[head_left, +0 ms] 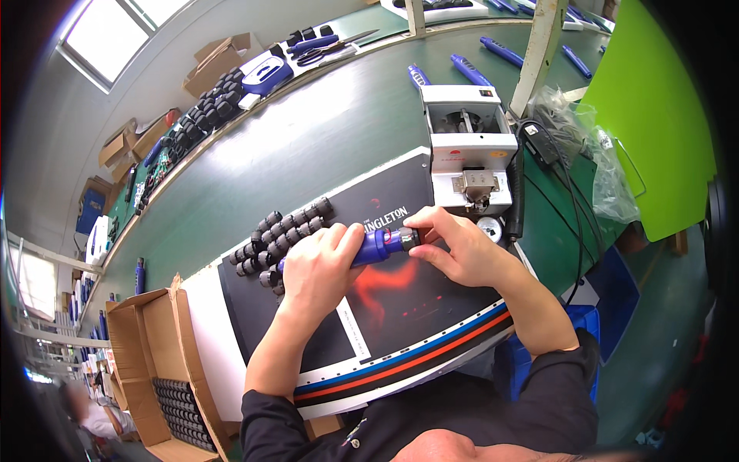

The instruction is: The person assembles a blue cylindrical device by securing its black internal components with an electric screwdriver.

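Observation:
My left hand (317,266) is wrapped round a blue cylindrical handle (371,248) held above the dark mat. At its right end sits a dark, partly shiny ring or cap (408,239). My right hand (466,250) pinches that cap between thumb and fingers. A short red wire or mark shows on the handle near the cap. Just left of my left hand, several rows of small black ribbed cylinders (289,229) lie on the mat (331,199). Whether the cap is fully seated on the handle is hard to tell.
A white machine (471,146) stands beyond my right hand, with a black cable (573,208) beside it. At lower left is an open cardboard box (146,339) of black parts. Blue handles (469,71) lie along the far side. A green panel (654,115) rises at right.

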`<state>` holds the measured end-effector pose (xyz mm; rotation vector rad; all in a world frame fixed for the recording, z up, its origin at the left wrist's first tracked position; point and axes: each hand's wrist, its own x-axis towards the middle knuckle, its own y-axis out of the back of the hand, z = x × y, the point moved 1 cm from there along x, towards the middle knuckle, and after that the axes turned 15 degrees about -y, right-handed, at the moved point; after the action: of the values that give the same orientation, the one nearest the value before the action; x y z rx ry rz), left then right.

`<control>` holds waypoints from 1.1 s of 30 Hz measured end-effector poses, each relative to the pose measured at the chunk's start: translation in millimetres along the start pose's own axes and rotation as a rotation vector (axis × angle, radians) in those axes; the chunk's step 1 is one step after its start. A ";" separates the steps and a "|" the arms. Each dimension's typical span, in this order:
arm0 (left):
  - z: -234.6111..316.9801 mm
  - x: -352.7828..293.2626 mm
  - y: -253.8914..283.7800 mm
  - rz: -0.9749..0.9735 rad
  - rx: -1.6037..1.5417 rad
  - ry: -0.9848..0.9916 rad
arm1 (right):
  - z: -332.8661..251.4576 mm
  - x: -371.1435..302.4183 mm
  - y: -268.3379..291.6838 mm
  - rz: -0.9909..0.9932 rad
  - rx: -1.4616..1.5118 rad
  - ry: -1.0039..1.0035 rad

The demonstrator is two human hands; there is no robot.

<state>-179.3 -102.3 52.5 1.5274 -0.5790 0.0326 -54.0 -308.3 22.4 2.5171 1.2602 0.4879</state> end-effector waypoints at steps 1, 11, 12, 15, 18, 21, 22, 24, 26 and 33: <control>0.8 -0.1 0.4 0.015 0.030 -0.019 | 1.2 0.4 -1.1 -0.003 -0.018 0.048; 7.1 -0.4 -8.2 0.077 0.046 -0.011 | 1.1 2.0 0.1 -0.031 -0.005 0.008; 7.1 -0.7 -9.0 0.079 0.045 -0.013 | 1.6 2.2 -0.3 -0.031 0.010 -0.001; 6.3 -1.6 -9.0 0.084 0.050 -0.006 | 2.4 0.9 -0.6 -0.032 0.007 -0.008; 4.4 -1.2 -6.9 0.082 0.044 -0.016 | 3.4 0.3 -1.4 -0.016 -0.005 0.016; 3.0 -1.9 -6.7 0.074 -0.005 -0.008 | 3.1 -0.2 -0.9 0.002 -0.010 0.041; 2.8 -2.4 -7.0 0.059 -0.029 0.002 | 2.9 0.0 -0.8 0.001 -0.020 0.043; 2.3 -2.5 -7.8 0.046 -0.053 0.011 | 4.3 1.2 -1.5 0.000 -0.012 0.055; 1.8 -1.9 -9.2 0.026 -0.088 0.026 | 5.1 2.2 -1.1 0.004 -0.006 0.066; -8.1 8.8 -13.1 0.130 -0.314 0.100 | -1.3 2.8 11.8 0.152 -0.109 0.116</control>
<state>-164.1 -98.5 44.2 1.1759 -0.5731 0.1124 -44.5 -312.7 28.7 2.5350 1.0529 0.7266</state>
